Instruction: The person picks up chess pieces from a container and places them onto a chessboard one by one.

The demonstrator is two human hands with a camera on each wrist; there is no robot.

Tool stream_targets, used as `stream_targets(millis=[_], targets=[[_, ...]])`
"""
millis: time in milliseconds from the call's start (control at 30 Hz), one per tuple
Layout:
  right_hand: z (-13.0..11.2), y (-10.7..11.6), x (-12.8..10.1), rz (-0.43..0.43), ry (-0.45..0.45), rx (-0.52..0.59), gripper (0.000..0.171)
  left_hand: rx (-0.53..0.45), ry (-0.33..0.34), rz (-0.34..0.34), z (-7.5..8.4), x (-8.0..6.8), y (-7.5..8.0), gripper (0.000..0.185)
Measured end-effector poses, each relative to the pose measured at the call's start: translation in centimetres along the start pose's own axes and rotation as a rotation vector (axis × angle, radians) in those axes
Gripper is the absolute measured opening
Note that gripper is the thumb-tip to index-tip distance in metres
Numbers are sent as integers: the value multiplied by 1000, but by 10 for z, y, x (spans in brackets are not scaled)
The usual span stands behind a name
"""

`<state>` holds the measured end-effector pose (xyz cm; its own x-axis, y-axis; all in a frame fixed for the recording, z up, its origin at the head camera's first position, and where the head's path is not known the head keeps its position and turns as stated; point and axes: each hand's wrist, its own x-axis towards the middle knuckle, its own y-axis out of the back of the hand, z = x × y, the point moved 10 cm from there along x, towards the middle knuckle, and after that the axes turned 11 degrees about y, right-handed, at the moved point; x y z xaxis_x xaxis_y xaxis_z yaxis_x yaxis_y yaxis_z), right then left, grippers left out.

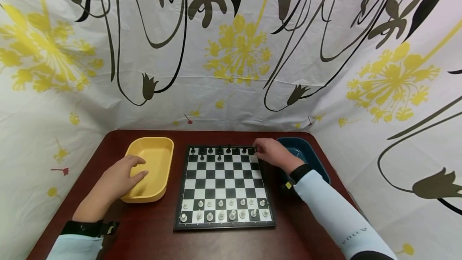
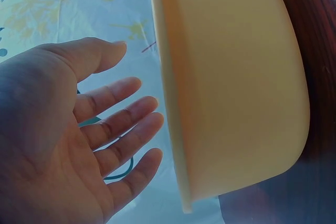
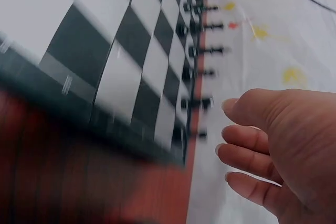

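A black-and-white chessboard [image 1: 224,177] lies on the table. White chess pieces [image 1: 232,214] stand in two rows along its near side. Black chess pieces [image 3: 202,51] line the far edge, a few of them one row forward. My right hand [image 1: 274,153] is at the board's far right corner, its fingertips [image 3: 231,106] close to the black pieces, with nothing seen between them. Over the left side of a yellow tub [image 1: 168,163] hovers my left hand [image 1: 120,177], thumb and fingers spread and holding nothing. In the left wrist view these fingers stay apart from the tub wall.
Right of the board, partly behind my right forearm, sits a dark blue tub [image 1: 306,149]. The dark red wooden table [image 1: 223,246] carries everything. A white cloth [image 1: 202,59] with yellow and dark floral print hangs behind and at both sides.
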<state>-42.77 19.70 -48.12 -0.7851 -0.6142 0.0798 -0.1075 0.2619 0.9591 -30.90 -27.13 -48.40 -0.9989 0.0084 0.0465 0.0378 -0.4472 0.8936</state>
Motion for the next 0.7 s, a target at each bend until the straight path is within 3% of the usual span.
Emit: stream_targets(millis=[167, 400, 700], targets=[[32, 24, -49, 40, -21, 0, 21, 4, 9, -5, 0, 0, 0, 42], [70, 42, -108, 59, -78, 32, 22, 8, 13, -12, 0, -1, 0, 43], [90, 43, -137, 38, -96, 66, 18, 2, -8, -7, 1, 0, 0, 42]])
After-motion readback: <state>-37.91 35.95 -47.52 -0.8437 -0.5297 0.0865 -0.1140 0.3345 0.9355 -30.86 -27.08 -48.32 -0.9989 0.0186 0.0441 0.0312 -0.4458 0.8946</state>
